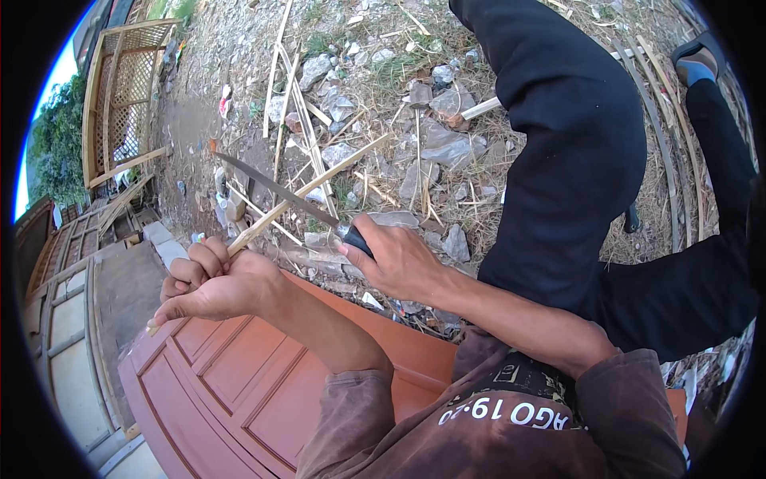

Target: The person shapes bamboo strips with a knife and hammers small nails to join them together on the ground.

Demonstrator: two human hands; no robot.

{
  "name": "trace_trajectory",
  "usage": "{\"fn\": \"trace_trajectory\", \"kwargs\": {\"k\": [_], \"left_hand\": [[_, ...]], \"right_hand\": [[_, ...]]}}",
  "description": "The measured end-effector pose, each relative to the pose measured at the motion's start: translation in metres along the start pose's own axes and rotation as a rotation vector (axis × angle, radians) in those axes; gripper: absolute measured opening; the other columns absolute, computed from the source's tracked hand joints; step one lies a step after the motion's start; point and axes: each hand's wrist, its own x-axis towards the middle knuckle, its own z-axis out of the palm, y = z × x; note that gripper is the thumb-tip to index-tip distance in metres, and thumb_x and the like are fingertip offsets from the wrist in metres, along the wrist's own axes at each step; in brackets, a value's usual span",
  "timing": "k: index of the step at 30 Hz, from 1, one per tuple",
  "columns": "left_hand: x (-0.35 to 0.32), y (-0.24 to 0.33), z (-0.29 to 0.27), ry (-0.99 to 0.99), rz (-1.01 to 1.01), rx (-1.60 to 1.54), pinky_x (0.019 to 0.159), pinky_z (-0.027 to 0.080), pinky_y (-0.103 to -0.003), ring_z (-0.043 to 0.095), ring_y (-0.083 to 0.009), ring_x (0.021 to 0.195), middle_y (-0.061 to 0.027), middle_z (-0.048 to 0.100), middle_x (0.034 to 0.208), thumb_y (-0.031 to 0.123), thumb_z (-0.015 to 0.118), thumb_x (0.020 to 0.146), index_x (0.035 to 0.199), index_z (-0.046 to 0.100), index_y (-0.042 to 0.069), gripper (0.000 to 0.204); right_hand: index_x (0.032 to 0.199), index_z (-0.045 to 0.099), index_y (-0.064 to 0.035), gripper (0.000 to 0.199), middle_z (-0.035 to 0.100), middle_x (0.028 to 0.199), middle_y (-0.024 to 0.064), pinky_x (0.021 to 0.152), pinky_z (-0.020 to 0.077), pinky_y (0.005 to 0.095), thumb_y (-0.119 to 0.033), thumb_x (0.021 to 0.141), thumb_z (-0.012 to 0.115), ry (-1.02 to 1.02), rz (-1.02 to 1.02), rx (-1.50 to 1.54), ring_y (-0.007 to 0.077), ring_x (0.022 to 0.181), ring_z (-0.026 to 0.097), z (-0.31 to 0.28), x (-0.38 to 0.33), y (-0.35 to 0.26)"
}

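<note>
My left hand (209, 281) is closed around the near end of a thin pale bamboo strip (315, 185), which slants up and to the right over the ground. My right hand (392, 257) grips the dark handle of a long knife (275, 189). Its blade runs up to the left and lies across the bamboo strip about midway along it. Both forearms rise from the lower edge in brown sleeves. My legs in black trousers (574, 152) stretch to the right.
A reddish-brown panelled door (231, 383) lies flat under my arms. Stones, dry grass and several loose bamboo strips (281, 72) cover the ground ahead. A bamboo lattice frame (124, 96) stands at the upper left, with grey panelled doors (64, 319) lying at the left.
</note>
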Motion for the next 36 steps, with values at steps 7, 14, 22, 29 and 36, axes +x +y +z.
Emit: {"fn": "trace_trajectory", "kwargs": {"k": [7,14,22,29,36], "left_hand": [[-0.027,0.0,0.01,0.019,-0.071,0.104,0.042,0.008,-0.027,0.012,-0.0081,0.047,0.0046,0.015,0.056,0.07,0.033,0.095,0.076,0.024,0.016,0.058],[-0.037,0.005,0.01,-0.011,-0.045,0.079,0.041,0.008,-0.026,0.011,-0.007,0.045,0.0046,0.015,0.054,0.069,0.036,0.096,0.077,0.024,0.017,0.057],[-0.037,0.005,0.001,-0.005,-0.019,0.045,0.04,0.006,-0.026,0.011,-0.0064,0.044,0.0047,0.015,0.052,0.068,0.039,0.096,0.077,0.022,0.018,0.056],[-0.033,-0.001,0.003,0.035,-0.019,0.099,0.039,0.006,-0.026,0.012,-0.0063,0.044,0.0047,0.014,0.053,0.069,0.037,0.096,0.078,0.023,0.017,0.057],[-0.017,-0.011,-0.002,0.057,-0.068,0.106,0.041,0.007,-0.026,0.01,-0.007,0.045,0.0052,0.013,0.054,0.069,0.034,0.096,0.075,0.021,0.018,0.057]], "right_hand": [[0.098,0.046,0.0025,0.033,0.062,0.069,0.0252,0.057,0.0485,0.0546,-0.029,0.098,0.055,-0.042,0.058,-0.054,0.0462,0.063,0.062,-0.022,-0.013,-0.004],[0.099,0.046,0.0005,0.033,0.061,0.068,0.0233,0.055,0.047,0.0519,-0.03,0.097,0.058,-0.059,0.038,-0.049,0.045,0.062,0.062,-0.022,-0.017,-0.016],[0.095,0.048,0.0033,0.032,0.061,0.063,0.0269,0.056,0.0494,0.055,-0.028,0.097,0.054,-0.003,0.209,-0.125,0.0472,0.06,0.062,-0.024,-0.014,0.008],[0.096,0.05,0.0007,0.029,0.06,0.062,0.0251,0.056,0.0486,0.0521,-0.027,0.097,0.057,-0.018,0.034,-0.002,0.0467,0.06,0.062,-0.006,-0.02,-0.034],[0.097,0.047,0.0011,0.028,0.06,0.061,0.0257,0.057,0.0493,0.0552,-0.025,0.097,0.056,-0.045,0.197,-0.138,0.0479,0.06,0.062,-0.002,-0.015,-0.026]]}}
